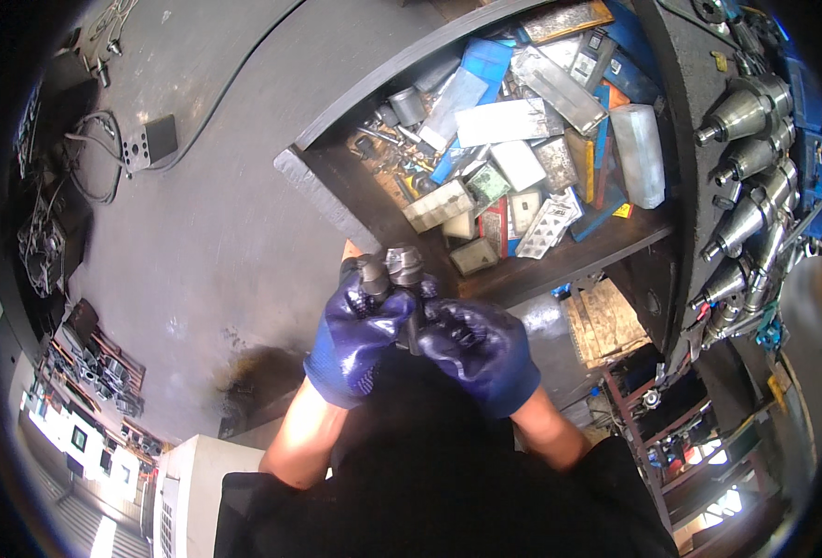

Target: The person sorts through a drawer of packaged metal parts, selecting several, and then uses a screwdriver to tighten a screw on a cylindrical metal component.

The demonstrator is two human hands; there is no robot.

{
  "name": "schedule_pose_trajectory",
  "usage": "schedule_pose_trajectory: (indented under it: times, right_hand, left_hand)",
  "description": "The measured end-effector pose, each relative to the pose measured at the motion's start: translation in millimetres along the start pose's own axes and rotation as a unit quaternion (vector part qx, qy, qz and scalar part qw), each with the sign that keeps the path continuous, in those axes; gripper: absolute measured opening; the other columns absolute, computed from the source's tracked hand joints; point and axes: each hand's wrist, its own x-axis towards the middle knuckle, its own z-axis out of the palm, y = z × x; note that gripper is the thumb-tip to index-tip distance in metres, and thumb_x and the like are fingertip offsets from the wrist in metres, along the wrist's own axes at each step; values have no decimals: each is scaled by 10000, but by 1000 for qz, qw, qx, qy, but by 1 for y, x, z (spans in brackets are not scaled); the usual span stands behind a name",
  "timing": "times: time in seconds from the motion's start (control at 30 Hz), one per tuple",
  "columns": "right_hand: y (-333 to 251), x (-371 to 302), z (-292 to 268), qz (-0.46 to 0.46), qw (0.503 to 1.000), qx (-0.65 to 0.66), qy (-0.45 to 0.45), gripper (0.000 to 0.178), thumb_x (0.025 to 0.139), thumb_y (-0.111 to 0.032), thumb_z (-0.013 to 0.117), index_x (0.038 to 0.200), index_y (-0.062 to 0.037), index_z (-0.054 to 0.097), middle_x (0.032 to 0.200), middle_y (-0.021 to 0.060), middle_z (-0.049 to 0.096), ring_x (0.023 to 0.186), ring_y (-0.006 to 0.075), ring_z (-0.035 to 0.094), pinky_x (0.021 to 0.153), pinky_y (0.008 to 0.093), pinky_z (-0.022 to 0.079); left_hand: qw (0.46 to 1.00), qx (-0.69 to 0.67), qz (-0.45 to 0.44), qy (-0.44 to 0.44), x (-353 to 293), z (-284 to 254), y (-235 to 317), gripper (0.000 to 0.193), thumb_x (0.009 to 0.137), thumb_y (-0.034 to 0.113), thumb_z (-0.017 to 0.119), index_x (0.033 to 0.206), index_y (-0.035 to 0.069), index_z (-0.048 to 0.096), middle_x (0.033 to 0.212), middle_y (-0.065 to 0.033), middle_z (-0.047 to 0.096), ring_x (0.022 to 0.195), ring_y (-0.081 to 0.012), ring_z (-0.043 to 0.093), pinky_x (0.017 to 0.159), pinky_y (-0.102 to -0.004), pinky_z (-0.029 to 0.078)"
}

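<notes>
My left hand (360, 325), in a blue-and-purple coated glove, is closed around a dark metal milling cutter (372, 275), its head poking up above the fingers. Right beside it stands a second milling cutter (404, 266) with a wider, notched head. Its dark shank runs down between both hands. My right hand (471, 339), gloved the same way, has its fingers curled against that shank. Both hands are held close together before my body, at the near edge of the open drawer (523, 286). The gloves hide most of the left cutter's shank.
Plastic insert boxes (502, 123), loose small parts and a metal cylinder (408, 106) fill the drawer. Tapered tool holders (746, 112) line the right. On the grey surface at left lie a dark block with holes (150, 143) and a black cable (234, 76).
</notes>
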Motion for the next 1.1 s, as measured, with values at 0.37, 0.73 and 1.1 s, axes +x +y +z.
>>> schedule_pose_trajectory:
  times: [0.37,0.73,1.1]
  right_hand:
    - [-22,76,-105,-272,773,-417,392,551,813,6,675,1341,48,521,1316,264,563,1224,402,546,1046,456,429]
    - [10,111,-148,-194,791,-394,425,545,772,-133,806,1248,47,611,1131,216,679,1014,259,666,904,376,522]
    - [2,104,-131,-220,851,-292,377,544,765,-49,782,1277,15,610,1167,175,682,1041,221,660,928,354,512]
  left_hand:
    - [999,47,-6,-13,3,-18,0,548,777,-51,655,1310,-35,528,1095,-130,660,1016,-218,631,892,-351,511]
    - [998,18,4,55,-3,-28,-3,530,803,-65,599,1327,-22,532,1139,-104,645,1024,-198,614,914,-323,491]
    - [998,5,16,59,-4,-26,-8,533,820,-39,632,1339,-18,512,1129,-142,628,1035,-264,614,908,-378,509]
